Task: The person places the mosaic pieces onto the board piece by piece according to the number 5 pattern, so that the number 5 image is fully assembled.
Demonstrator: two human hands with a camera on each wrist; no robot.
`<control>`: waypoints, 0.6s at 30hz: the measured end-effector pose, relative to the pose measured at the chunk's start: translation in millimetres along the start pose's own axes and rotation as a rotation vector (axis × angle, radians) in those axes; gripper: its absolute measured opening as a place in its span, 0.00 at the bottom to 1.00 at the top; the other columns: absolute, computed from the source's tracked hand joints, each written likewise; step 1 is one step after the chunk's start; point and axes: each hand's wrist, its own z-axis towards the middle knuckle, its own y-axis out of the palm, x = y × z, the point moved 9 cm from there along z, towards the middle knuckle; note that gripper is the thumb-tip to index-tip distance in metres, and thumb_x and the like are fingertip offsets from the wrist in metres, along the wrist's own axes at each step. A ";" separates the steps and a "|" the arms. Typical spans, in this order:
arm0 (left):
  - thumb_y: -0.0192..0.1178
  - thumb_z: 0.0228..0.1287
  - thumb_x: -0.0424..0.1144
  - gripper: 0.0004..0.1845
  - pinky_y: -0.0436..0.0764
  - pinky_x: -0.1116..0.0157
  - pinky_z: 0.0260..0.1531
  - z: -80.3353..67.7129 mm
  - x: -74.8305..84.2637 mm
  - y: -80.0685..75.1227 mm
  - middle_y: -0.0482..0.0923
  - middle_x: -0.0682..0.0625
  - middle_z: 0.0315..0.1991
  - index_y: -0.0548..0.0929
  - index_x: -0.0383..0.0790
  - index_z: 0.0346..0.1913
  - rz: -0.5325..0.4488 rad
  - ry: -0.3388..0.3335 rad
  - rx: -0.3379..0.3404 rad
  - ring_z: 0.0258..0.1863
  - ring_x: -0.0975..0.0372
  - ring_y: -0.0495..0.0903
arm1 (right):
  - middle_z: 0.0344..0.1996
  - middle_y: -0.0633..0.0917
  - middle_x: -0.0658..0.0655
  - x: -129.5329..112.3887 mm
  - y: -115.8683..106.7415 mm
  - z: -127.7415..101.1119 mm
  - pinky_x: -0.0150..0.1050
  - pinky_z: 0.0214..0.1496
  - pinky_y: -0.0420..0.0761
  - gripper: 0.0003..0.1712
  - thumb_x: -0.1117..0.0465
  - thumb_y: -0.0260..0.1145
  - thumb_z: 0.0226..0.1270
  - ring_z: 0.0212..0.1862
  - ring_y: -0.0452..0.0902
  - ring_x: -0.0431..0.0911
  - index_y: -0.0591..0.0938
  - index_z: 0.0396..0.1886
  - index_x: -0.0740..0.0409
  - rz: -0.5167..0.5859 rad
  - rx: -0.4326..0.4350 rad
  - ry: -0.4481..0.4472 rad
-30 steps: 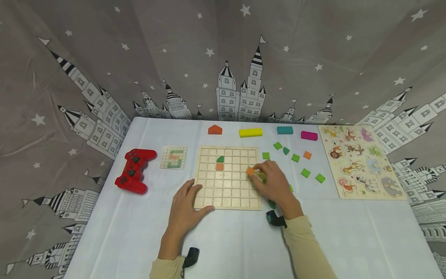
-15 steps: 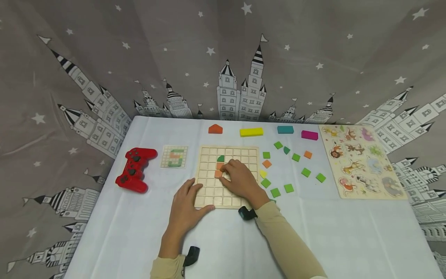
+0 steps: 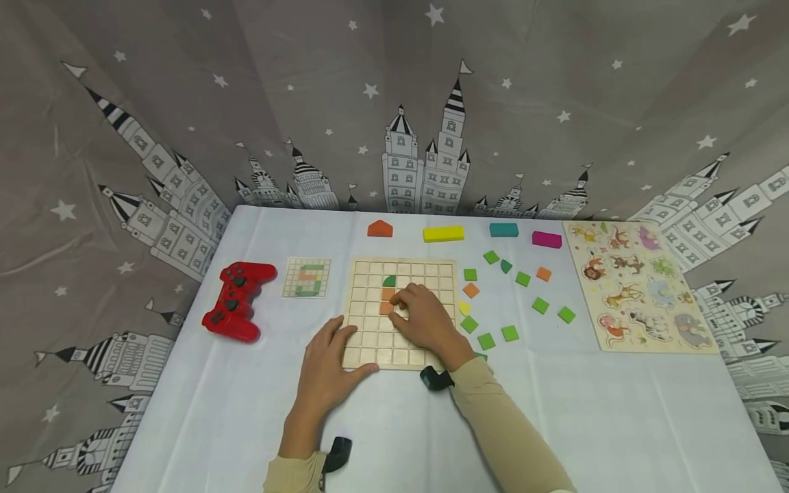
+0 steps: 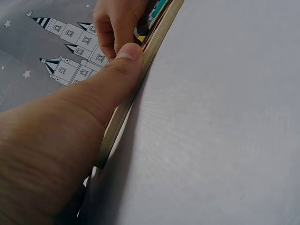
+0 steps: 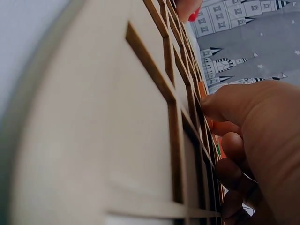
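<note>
The wooden grid board (image 3: 425,342) lies at the middle of the white table. A green quarter-round tile (image 3: 390,281) sits in one cell, with an orange square tile (image 3: 387,294) just below it. Directly under that is a second orange square tile (image 3: 385,308), pinched at its right side by the curled fingertips of my right hand (image 3: 425,320). In the right wrist view, the thumb (image 5: 222,104) reaches down to orange beside the grid ridges. My left hand (image 3: 327,366) rests around the board's lower left corner, fingers extended. Its thumb (image 4: 124,63) touches the front edge.
Several green square tiles (image 3: 540,305), two loose orange ones and a yellow piece (image 3: 464,309) lie right of the board. A pattern card (image 3: 307,278) and a red game controller (image 3: 237,301) lie left. Blocks (image 3: 443,234) line the back; an animal puzzle (image 3: 641,287) lies far right.
My right hand has carried an orange square tile leftward from the board's right edge into the cell below the other orange tile, and has stayed there since. The left hand has not moved.
</note>
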 end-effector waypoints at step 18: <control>0.76 0.48 0.64 0.47 0.63 0.39 0.74 -2.7 1.1 -3.9 0.61 0.43 0.77 0.75 0.44 0.68 -0.009 -0.006 0.017 0.76 0.45 0.60 | 0.38 0.78 0.48 8.5 -9.4 -6.3 0.39 0.47 0.78 0.15 0.50 0.68 0.71 0.42 0.72 0.42 0.85 0.52 0.52 0.092 -0.016 0.061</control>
